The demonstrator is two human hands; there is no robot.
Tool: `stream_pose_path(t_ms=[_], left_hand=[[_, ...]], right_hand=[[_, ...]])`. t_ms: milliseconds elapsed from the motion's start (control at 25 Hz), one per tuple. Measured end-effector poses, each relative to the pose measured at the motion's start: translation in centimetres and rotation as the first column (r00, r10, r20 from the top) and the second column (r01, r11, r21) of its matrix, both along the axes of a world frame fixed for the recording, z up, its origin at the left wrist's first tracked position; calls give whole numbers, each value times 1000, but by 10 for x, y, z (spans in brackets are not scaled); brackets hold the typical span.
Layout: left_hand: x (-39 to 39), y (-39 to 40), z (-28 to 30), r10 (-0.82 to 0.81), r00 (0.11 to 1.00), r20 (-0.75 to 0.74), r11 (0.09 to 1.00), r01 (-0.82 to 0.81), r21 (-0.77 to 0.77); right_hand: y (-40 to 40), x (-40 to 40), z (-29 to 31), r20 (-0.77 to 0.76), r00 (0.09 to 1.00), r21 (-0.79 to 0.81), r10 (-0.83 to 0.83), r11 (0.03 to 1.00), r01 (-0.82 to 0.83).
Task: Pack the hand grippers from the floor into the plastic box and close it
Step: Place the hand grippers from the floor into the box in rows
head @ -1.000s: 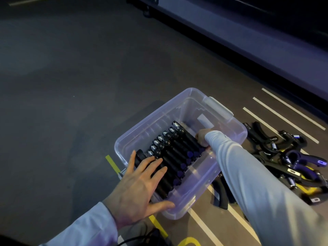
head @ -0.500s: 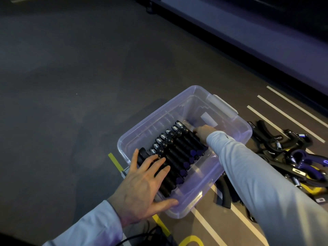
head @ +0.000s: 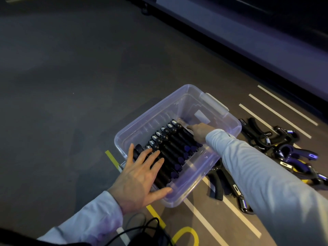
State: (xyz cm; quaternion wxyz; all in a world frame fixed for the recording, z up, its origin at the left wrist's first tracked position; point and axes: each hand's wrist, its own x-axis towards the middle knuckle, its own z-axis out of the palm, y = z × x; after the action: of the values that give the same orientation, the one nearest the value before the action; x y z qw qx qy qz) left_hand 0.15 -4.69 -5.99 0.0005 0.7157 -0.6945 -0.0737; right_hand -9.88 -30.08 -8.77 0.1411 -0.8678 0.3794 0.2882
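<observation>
Floor: box open, long axis near-left to far-right. Packed grippers in row, handles crosswise, springs toward far-left wall. Loose grippers piled right of box. Left hand flat, fingers spread on row. Right hand at far end; grip indeterminate.

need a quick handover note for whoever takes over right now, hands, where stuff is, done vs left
Left hand: flat, fingers straight, pressing the near end of the packed row.
Right hand: inside the plastic box, at the row's far end; its fingers are hidden.
Done: a row of hand grippers lies side by side in the box.
Left: the loose pile of grippers on the floor to the right still needs packing; no lid in view, box open.
</observation>
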Motion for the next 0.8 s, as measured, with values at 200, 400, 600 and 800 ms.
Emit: stream_pose_path(t_ms=[200, 400, 600, 800], left_hand=[[-10, -18, 19, 31, 999, 7, 999, -32, 32], [-37, -44, 47, -9, 1000, -30, 997, 6, -82], [-78, -55, 76, -96, 995, -7, 986, 94, -136], [-121, -52, 82, -285, 957, 45, 953, 288, -94]], right_hand=[[11, -21, 38, 216, 976, -6, 0, 1000, 2], [46, -69, 92, 517, 854, -174, 56, 984, 41], [80, -149, 136, 527, 850, -293, -6, 938, 188], [124, -257, 129, 549, 811, -241, -203, 891, 386]])
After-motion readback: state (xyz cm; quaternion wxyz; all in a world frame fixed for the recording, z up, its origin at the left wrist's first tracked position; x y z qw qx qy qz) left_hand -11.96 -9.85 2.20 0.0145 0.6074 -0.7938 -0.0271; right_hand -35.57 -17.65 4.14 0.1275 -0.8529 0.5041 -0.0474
